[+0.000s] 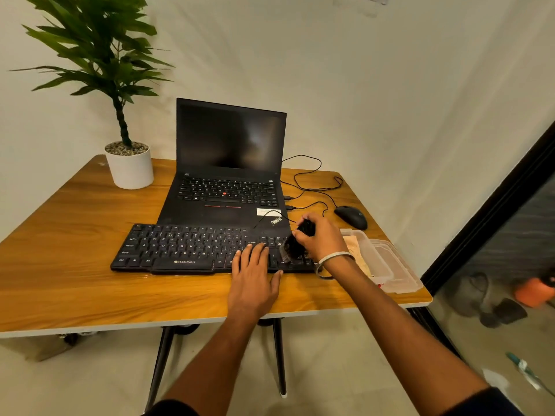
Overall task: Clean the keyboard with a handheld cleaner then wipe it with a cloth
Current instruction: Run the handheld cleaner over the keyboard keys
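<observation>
Right hand [319, 235] gripped the handheld cleaner [292, 246] over the keyboard [186, 244]'s right end; left hand [253, 274] lay flat, fingers straight, steadying it. Risk: cleaner snagging the nearby cable [306, 175], or keyboard sliding.

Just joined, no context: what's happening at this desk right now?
A person is cleaning a black keyboard on a wooden table. The right hand grips a small black handheld cleaner, its brush end down on the keys at the keyboard's right end. The left hand lies flat on the keys beside it, apparently steadying the board. A cloth sits in a clear plastic tray to the right, untouched, so wiping is not yet begun. An open laptop stands behind.
</observation>
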